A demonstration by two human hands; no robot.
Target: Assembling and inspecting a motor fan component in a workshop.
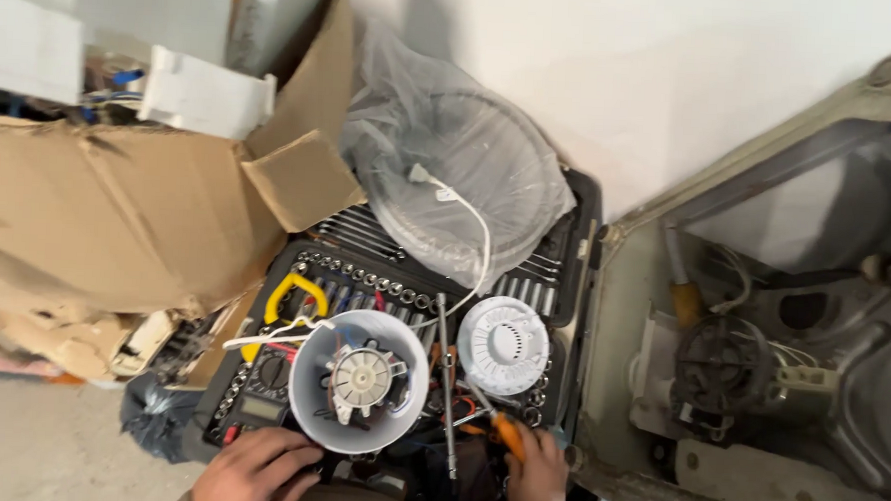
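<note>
Left hand (pixel 256 470) rests at the lower rim of the white motor housing (pixel 358 380), fingers curled against its base, steadying it; whether it fully grips cannot be told. The housing sits on the open socket-set case (pixel 385 268) on the floor, motor face up, beside a yellow-and-black multimeter (pixel 272 373). Right hand (pixel 538 475) is clenched round an orange-handled screwdriver (pixel 503 431), tip pointing up-left toward the housing. White vented cover (pixel 502 345) lies just right of the housing; bagged fan guard (pixel 456 176) lies across the case behind.

Risks, as judged: the housing stands on uneven tools, so a push from the screwdriver could tip it. The white cord (pixel 471 232) runs close by and could snag. Loose sockets could scatter.
</note>
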